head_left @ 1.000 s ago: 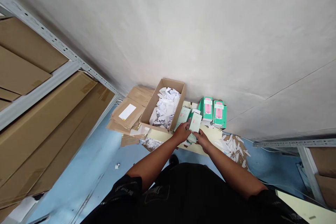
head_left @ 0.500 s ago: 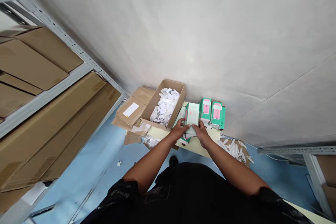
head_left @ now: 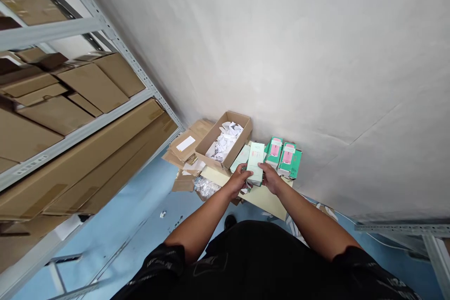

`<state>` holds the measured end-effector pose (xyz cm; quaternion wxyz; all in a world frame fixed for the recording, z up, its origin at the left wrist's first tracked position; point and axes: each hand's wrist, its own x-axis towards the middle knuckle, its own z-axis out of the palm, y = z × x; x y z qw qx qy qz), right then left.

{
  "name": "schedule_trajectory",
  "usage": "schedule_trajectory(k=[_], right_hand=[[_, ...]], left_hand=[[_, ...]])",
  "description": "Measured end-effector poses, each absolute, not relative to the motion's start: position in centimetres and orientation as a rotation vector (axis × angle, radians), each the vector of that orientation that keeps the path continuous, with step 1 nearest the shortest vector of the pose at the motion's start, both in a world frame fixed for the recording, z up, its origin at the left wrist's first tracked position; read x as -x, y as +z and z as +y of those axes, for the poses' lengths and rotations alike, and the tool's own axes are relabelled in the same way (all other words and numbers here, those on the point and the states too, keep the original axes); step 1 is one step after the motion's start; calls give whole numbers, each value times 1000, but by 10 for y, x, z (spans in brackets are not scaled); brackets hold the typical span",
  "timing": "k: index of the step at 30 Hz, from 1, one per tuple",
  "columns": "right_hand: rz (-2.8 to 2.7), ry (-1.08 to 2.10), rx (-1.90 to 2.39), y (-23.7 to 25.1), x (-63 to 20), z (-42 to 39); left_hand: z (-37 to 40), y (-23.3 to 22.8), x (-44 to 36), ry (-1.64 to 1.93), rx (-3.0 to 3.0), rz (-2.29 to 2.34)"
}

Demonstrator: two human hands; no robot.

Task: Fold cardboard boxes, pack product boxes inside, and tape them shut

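Note:
Between my two hands is a small pale green carton (head_left: 256,158), its long side facing up. My left hand (head_left: 239,180) grips its left edge near the lower end. On the opposite side, my right hand (head_left: 269,176) has its fingers closed on the carton's right edge. Another pale carton (head_left: 240,158) lies just left of it, partly hidden. Two green boxes with pink fronts, a nearer-left one (head_left: 273,150) and a right one (head_left: 290,159), stand beyond my right hand on the pale yellow tabletop (head_left: 266,201).
An open cardboard box (head_left: 243,139) holding torn white paper (head_left: 227,140) sits left of the cartons. Flattened cardboard (head_left: 183,147) and clear plastic wrap (head_left: 206,187) lie farther left. Shelving with brown cartons (head_left: 91,84) runs along the left; a grey wall rises behind the table.
The view has shifted, showing more of the left shelving. The carton in my hands has turned slightly, so its pale face shows and its pink side no longer does.

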<state>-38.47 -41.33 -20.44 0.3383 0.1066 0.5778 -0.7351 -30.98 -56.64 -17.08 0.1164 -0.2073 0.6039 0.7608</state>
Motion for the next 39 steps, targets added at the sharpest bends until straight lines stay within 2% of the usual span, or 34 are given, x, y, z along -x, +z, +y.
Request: schedule_trajectory(k=[8,15,26,32,39], right_hand=[[1566,-1970,-343,-199,366,-407],[1710,-2092,-303,-188,354,-411],[1794,-2353,-641,-181,319,-420],[1784,-2532,-800,-180,281,-395],[1667,-2598,-986,-183,227,-339]], left_hand=[[-563,-156,291,2051,716,1960],[-582,-158,304,2080,389,1888],[-598,-161,342,1815,-3,1785],[-567,-171,338,1756,-239,1657],[-499,-169,314,1656,-323,1651]])
